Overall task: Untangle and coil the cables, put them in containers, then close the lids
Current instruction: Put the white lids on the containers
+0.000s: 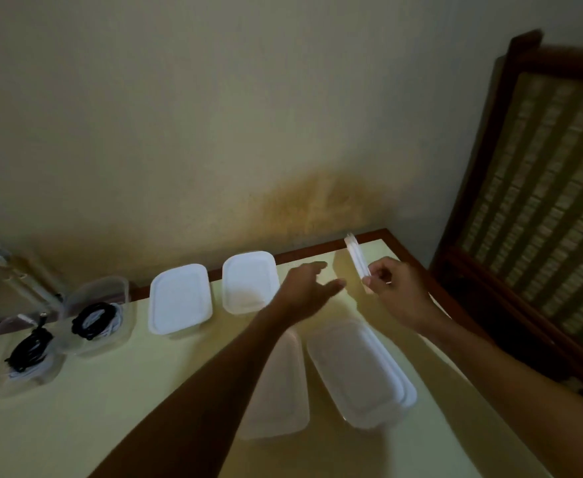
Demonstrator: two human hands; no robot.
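The right hand [392, 288] holds a white lid [357, 260] on edge at the far right of the surface [117, 401], fingers curled round its near end. The left hand [309, 288] hovers just left of it, fingers spread and holding nothing. Two closed containers [179, 301] stand along the far edge. Two open containers [91, 319] at far left hold coiled black and white cables [93, 320]. Two more white containers [362, 370] lie near, below the hands
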